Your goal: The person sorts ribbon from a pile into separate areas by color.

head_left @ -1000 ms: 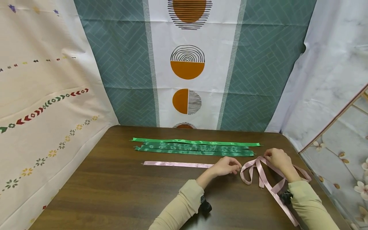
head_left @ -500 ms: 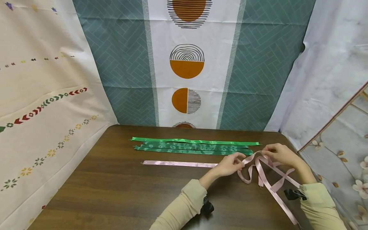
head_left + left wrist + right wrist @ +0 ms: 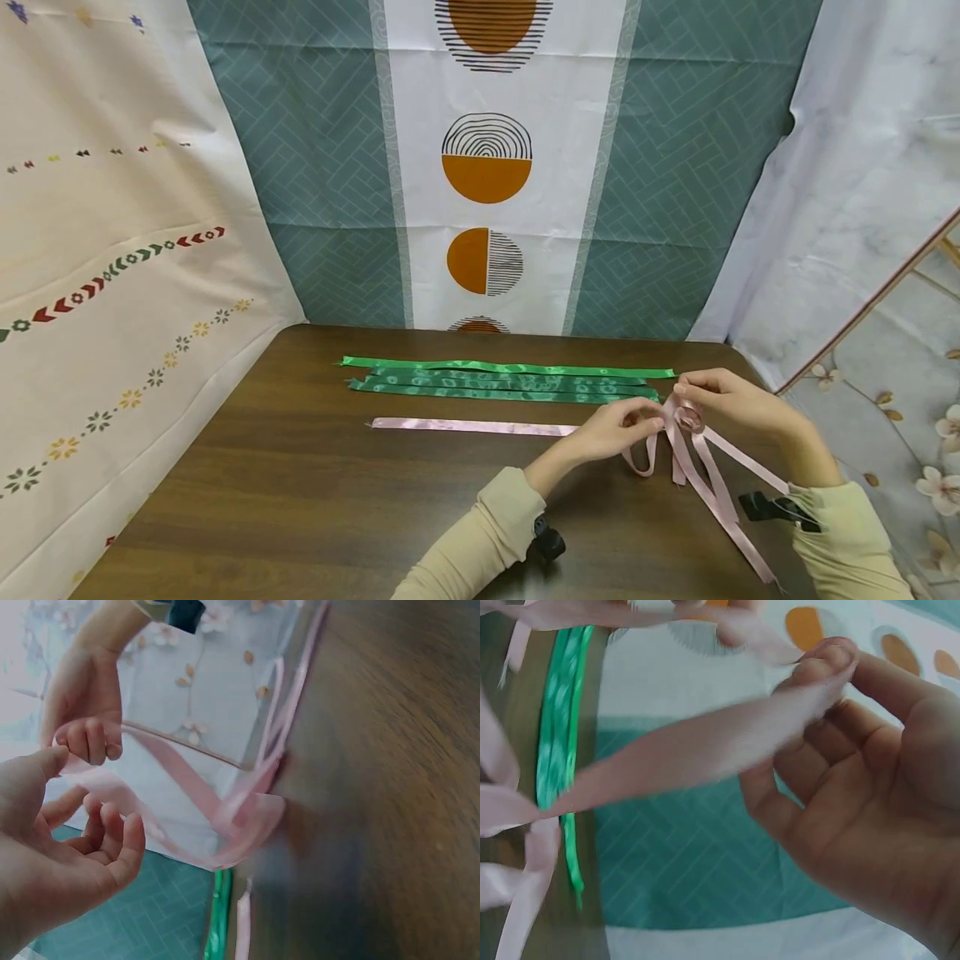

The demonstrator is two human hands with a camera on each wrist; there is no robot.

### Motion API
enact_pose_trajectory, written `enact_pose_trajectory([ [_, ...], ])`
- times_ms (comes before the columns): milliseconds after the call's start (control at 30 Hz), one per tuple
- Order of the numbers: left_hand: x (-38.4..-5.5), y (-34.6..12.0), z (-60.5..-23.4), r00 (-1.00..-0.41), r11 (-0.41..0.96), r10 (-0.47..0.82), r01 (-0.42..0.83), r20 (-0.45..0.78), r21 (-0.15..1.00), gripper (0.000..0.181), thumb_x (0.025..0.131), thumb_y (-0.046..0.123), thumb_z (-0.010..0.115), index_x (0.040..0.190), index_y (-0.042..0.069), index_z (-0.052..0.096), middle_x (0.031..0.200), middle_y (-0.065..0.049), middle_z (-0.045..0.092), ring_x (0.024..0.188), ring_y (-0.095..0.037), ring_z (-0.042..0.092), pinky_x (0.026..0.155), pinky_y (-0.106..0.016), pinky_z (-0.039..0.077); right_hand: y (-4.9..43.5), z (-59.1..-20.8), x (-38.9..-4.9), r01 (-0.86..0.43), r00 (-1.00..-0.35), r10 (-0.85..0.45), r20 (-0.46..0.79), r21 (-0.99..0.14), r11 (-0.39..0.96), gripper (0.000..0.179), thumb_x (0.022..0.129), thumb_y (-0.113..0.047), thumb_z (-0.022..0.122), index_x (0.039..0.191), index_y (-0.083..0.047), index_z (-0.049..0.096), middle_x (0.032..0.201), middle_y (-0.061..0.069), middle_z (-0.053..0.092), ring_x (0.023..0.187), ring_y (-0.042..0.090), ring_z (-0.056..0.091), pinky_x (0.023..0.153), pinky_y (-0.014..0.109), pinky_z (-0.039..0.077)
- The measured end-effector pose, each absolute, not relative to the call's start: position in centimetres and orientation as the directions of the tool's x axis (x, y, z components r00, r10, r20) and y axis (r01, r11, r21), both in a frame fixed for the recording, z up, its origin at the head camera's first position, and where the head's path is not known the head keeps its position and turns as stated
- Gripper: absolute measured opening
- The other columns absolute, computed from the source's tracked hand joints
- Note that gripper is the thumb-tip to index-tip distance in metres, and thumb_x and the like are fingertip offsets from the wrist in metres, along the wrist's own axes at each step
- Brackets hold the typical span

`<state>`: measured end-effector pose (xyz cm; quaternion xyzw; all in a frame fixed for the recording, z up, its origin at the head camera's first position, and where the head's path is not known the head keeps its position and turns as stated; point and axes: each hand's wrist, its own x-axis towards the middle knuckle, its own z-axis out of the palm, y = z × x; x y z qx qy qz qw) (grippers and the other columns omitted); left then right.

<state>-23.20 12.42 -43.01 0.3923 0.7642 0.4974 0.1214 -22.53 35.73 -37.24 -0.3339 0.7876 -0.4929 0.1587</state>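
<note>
A loose bundle of pink satin ribbon [image 3: 750, 552] hangs in loops and trails onto the table at the right. My left hand [image 3: 611, 429] pinches part of this ribbon between thumb and forefinger. Close beside it, my right hand [image 3: 723, 400] pinches the same bundle, raised a little above the table. In the right wrist view, a blurred length of pink ribbon [image 3: 697, 746] runs down from my right fingertips. Left of the hands, a straight pink ribbon strip [image 3: 472, 427] lies flat, its right end hidden behind my left hand.
Several dark green ribbon strips [image 3: 510, 384] lie side by side behind the pink strip. A bright green ribbon [image 3: 555, 370] lies along their far edge. Patterned cloths hang around the brown wooden table [image 3: 337, 508].
My left hand has moved right and now pinches the bundle. My right hand has shifted slightly up and left, its wrist swinging outward. The ribbon loops have been lifted and drawn closer together.
</note>
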Motion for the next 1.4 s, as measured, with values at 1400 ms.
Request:
enact_pose_trajectory([
  [1400,-23.4,-0.9,-35.5,-0.488,-0.129,0.833,0.287,0.261,0.949,0.019,0.100,0.004,0.048,0.092,-0.010,0.057,0.073,-0.005,0.057,0.065,-0.015,0.057,0.061,-0.030,0.052,36.6,-31.3,-20.1,-0.194,-0.758,-0.612,0.226,-0.974,-0.120,0.046,0.106,-0.003,0.020,0.093,-0.013,0.064,0.063,0.007,0.017,0.051,0.021,0.013,0.072,0.018,0.047],
])
